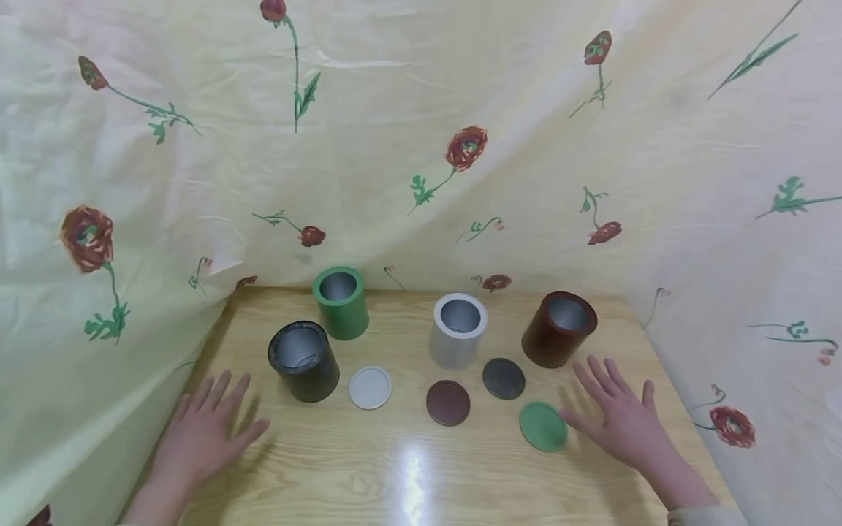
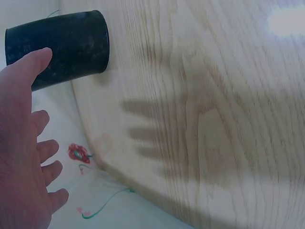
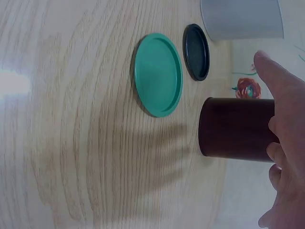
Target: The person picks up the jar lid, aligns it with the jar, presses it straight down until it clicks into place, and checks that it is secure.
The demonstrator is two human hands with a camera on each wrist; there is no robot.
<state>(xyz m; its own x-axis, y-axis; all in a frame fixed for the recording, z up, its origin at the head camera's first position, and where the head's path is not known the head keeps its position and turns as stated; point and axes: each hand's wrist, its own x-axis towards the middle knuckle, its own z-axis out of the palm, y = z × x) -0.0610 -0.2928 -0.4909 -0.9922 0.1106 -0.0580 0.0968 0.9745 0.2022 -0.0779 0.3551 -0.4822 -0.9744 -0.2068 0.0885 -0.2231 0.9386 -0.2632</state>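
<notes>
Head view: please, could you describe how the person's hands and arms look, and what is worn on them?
The left hand and the right hand are both bare, with no glove, ring or marking visible. A small part of a pale, greyish sleeve shows on the right side, at the bottom edge. On the left side, a sleeve cannot be made out clearly.
</notes>
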